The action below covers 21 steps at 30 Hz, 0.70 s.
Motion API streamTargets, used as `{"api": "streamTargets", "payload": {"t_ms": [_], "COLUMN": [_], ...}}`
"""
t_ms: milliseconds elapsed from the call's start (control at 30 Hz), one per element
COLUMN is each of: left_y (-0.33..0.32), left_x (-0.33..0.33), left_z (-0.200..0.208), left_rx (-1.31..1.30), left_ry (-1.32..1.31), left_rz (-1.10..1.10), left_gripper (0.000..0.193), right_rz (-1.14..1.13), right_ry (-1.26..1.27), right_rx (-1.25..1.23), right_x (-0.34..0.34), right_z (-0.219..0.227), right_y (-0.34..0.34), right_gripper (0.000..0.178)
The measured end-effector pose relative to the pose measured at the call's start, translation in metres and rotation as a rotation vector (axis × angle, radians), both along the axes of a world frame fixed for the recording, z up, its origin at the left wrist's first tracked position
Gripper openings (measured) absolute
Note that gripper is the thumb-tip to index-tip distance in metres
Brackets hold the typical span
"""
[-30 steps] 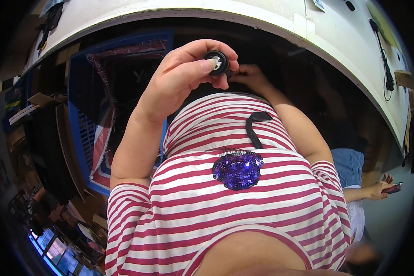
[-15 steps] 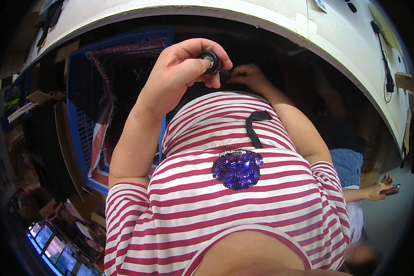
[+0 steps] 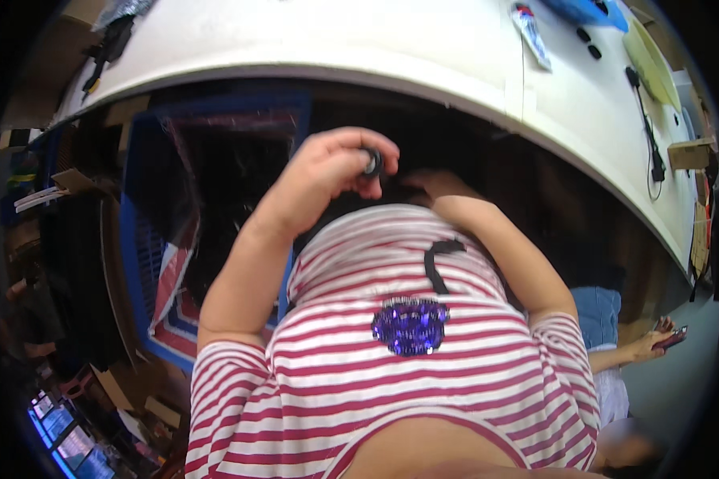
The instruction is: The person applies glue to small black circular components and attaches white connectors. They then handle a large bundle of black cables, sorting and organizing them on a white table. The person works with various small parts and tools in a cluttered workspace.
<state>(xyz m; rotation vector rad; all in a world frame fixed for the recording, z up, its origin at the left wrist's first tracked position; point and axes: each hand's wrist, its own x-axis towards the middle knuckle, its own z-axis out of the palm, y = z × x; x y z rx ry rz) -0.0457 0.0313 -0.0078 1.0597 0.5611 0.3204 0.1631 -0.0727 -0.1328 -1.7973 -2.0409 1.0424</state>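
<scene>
My left hand is raised over my lap, its fingers curled round a small black wheel-like round part with a paler centre. Just right of it, lower and in shadow, is my right hand. Its fingers are dark and blurred, and whatever they may hold cannot be made out. A small gap separates the two hands. Beneath them the lap area is too dark to read.
Ahead curves the edge of a white table, bearing a tube, a black power strip and a yellow basin. A blue crate with a lining stands at left. At right, another person's hand holds a phone.
The view has shifted, so more of the table shows and both hands sit lower in the picture. The black wheel-like part stays in my left hand. My right hand has become blurred.
</scene>
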Motion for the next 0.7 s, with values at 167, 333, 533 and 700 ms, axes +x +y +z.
{"api": "streamTargets", "payload": {"t_ms": [167, 333, 533, 700], "left_y": [-0.001, -0.002, -0.010, -0.010], "left_x": [-0.001, 0.006, 0.010, 0.006], "left_z": [-0.017, -0.044, -0.040, -0.062], "left_rx": [0.067, 0.739, 0.444, 0.341], "left_ry": [-0.033, -0.061, -0.423, -0.297], "left_rz": [-0.060, 0.008, 0.128, 0.181], "left_gripper": [0.033, 0.034, 0.056, 0.057], "right_rz": [0.019, -0.082, -0.299, -0.265], "right_ry": [0.323, 0.002, -0.262, -0.365], "right_rx": [0.128, 0.683, 0.731, 0.696], "right_x": [0.009, 0.012, 0.003, -0.005], "right_z": [0.149, 0.175, 0.140, 0.129], "right_y": [0.037, 0.150, 0.265, 0.292], "right_gripper": [0.019, 0.018, 0.032, 0.030]}}
